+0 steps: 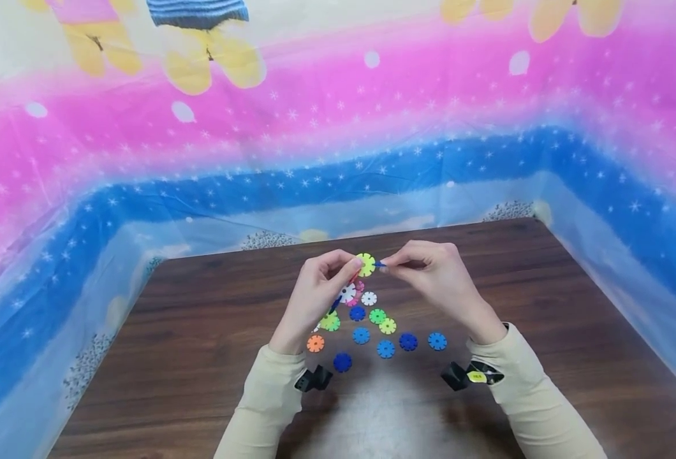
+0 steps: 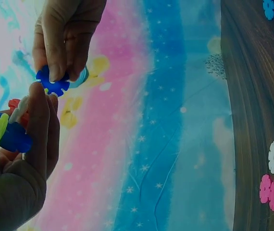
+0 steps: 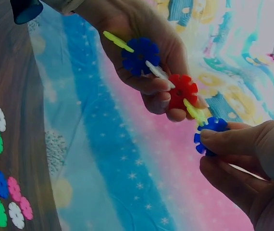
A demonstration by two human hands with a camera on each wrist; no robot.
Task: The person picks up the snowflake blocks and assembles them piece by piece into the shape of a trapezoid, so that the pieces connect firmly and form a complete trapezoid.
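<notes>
Above the table my left hand (image 1: 315, 293) grips a chain of notched plastic discs. In the right wrist view the chain runs from a yellow disc (image 3: 118, 41) through a blue disc (image 3: 136, 57), a white disc (image 3: 159, 74) and a red disc (image 3: 182, 91) to another yellow disc (image 3: 193, 111). Between thumb and fingers my right hand (image 1: 438, 277) pinches a dark blue disc (image 3: 217, 126), set edge-on against that last yellow disc. How deep their slots interlock, I cannot tell.
Loose discs lie scattered on the brown wooden table (image 1: 200, 331) below my hands, among them an orange disc (image 1: 315, 343), a light blue disc (image 1: 437, 342) and a green disc (image 1: 377, 316). A printed cloth (image 1: 338, 159) hangs round the table's far and side edges.
</notes>
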